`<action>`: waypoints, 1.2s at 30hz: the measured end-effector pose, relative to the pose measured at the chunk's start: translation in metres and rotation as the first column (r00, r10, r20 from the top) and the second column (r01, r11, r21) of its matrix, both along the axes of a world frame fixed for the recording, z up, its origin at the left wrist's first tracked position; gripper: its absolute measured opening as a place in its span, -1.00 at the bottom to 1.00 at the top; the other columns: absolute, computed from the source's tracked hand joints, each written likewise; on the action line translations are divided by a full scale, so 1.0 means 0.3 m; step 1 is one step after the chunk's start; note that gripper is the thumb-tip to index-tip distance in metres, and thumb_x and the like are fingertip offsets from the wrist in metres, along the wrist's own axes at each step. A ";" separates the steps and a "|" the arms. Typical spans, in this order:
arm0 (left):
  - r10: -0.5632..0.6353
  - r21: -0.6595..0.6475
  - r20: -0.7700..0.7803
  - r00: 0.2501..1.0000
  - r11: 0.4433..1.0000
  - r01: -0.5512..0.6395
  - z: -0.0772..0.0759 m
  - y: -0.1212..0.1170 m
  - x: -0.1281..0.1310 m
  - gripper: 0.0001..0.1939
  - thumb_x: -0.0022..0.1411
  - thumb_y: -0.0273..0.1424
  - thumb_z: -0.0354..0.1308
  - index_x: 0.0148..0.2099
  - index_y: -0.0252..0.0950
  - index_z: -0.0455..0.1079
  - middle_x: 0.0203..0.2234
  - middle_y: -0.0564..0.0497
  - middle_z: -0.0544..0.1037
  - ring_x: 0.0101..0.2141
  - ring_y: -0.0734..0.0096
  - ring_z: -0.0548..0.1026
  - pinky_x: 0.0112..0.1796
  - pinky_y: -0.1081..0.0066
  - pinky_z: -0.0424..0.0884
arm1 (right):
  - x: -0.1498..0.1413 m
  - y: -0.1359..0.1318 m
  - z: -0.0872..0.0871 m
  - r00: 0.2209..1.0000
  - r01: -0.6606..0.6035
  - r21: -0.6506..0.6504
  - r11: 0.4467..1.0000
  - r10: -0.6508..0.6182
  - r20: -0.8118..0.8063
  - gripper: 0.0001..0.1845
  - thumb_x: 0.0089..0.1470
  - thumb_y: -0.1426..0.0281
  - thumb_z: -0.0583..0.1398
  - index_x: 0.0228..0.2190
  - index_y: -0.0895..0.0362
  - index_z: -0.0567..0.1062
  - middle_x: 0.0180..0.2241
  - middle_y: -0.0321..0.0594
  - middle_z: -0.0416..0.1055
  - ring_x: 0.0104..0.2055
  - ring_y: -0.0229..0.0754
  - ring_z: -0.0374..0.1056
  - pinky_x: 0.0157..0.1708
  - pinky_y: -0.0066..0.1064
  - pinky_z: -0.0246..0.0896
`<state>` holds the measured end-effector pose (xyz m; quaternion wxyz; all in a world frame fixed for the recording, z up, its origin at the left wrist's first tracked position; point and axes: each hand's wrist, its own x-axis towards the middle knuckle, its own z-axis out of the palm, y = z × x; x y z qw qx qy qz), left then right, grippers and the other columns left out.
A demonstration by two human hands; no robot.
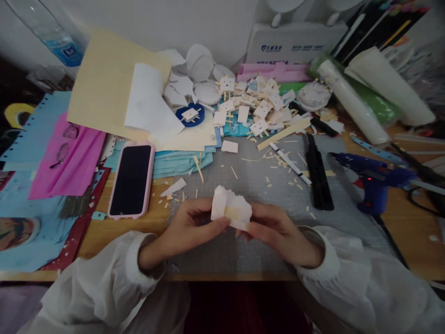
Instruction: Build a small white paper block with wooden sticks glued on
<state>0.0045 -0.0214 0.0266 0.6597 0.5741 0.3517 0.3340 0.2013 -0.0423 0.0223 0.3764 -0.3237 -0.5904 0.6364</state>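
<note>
Head view, left hand [191,231], right hand [280,232], both pinching white paper [239,204]

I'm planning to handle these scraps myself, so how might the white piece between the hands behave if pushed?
The white piece will probably bend easily, as it looks thin and papery. It may tear further, since its upper edge is ragged. It is likely light: the left hand and right hand hold it up by the fingers.

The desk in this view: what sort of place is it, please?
Probably a craft worktable: a blue glue gun, a grey mat and a heap of small paper pieces suggest it.
</note>
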 end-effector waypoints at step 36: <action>0.079 0.390 -0.405 0.911 0.916 0.094 -0.026 0.034 -0.027 -0.73 0.28 -0.32 0.09 -0.44 -0.33 0.38 -0.58 0.10 0.37 -0.54 0.53 0.28 -0.49 0.51 0.16 | 0.047 -0.052 -0.005 0.888 0.268 0.156 0.951 -0.306 0.344 -0.71 0.16 0.18 0.15 -0.47 0.12 0.41 -0.56 -0.34 0.27 -0.52 -0.31 0.19 -0.53 -0.47 0.10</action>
